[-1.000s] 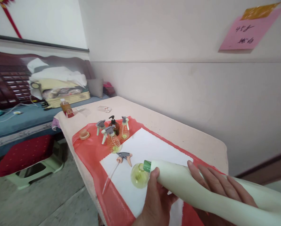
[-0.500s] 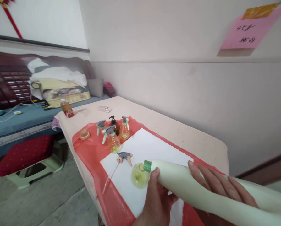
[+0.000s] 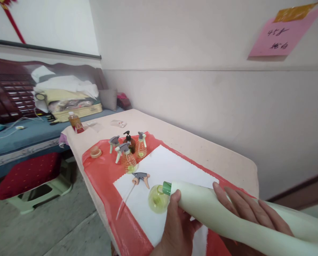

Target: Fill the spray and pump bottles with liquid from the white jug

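Note:
A large pale green plastic jug (image 3: 199,201) lies tilted almost on its side, its green neck (image 3: 167,188) pointing left. My left hand (image 3: 179,227) is closed around the front of the jug, the thumb on its side near the neck. My right hand (image 3: 252,209) is wrapped round the jug further back, fingers over it. The neck meets the opening of a clear round bottle (image 3: 158,202) with yellowish liquid in it. Left of that bottle lies a grey and peach trigger spray head (image 3: 141,177) with a long clear tube (image 3: 125,202).
Behind are clear spray bottles (image 3: 128,161) and a brown pump bottle (image 3: 129,140). A white cloth (image 3: 172,163) lies on red plastic sheeting (image 3: 102,170) over the table. A round peach lid-like piece (image 3: 95,152) and a drink bottle (image 3: 75,122) stand further left; a red-topped stool (image 3: 28,176) is beside the table.

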Action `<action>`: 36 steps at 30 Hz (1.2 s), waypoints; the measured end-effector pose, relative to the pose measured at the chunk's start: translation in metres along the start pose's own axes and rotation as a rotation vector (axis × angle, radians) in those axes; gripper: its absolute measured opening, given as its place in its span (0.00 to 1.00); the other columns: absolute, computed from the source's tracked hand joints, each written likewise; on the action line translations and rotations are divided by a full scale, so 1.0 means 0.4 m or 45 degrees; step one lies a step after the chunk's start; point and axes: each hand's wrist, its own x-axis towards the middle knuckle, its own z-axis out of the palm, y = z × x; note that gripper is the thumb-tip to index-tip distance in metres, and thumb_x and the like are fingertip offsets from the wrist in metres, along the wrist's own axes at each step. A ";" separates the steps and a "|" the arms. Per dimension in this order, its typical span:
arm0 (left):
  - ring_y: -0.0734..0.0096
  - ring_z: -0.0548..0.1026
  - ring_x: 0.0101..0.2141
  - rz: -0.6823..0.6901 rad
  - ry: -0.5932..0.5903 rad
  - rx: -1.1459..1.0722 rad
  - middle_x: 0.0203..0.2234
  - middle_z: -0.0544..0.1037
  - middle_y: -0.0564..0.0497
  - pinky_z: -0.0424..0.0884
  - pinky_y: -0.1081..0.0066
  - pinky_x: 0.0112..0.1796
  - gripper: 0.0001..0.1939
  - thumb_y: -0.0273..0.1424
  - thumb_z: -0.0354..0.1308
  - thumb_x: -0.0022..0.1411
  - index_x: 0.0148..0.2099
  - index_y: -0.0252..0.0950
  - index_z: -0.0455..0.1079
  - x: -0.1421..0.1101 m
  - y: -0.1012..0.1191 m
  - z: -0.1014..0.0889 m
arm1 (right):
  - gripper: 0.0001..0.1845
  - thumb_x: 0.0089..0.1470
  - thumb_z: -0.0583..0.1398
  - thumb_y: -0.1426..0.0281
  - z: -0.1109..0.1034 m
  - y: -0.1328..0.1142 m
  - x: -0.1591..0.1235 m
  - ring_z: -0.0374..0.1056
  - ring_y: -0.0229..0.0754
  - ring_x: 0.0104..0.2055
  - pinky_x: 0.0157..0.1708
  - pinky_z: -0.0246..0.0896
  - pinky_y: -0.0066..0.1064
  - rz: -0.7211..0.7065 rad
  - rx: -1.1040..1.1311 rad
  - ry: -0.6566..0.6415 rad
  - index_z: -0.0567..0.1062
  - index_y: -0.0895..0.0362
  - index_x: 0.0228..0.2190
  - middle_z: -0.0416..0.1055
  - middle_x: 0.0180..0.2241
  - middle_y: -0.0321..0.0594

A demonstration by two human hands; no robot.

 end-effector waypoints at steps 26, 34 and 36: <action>0.47 0.64 0.57 -0.007 0.020 -0.016 0.54 0.73 0.38 0.63 0.59 0.51 0.34 0.49 0.48 0.62 0.60 0.28 0.67 0.000 0.000 -0.001 | 0.26 0.62 0.48 0.72 -0.007 -0.006 0.005 0.58 0.61 0.61 0.57 0.56 0.58 0.033 0.041 -0.004 0.59 0.57 0.61 0.59 0.62 0.46; 0.48 0.65 0.57 -0.007 0.011 -0.014 0.54 0.73 0.38 0.63 0.59 0.50 0.34 0.49 0.47 0.63 0.60 0.28 0.66 0.000 -0.001 -0.002 | 0.27 0.62 0.48 0.73 -0.012 -0.004 0.007 0.60 0.61 0.60 0.55 0.58 0.57 0.047 0.050 0.017 0.58 0.57 0.62 0.60 0.62 0.48; 0.48 0.65 0.57 -0.004 0.003 -0.016 0.54 0.73 0.38 0.63 0.59 0.50 0.34 0.49 0.47 0.63 0.60 0.28 0.66 0.001 -0.002 -0.003 | 0.27 0.62 0.48 0.72 -0.013 -0.003 0.006 0.59 0.61 0.60 0.56 0.58 0.57 0.049 0.047 -0.005 0.58 0.58 0.62 0.60 0.62 0.48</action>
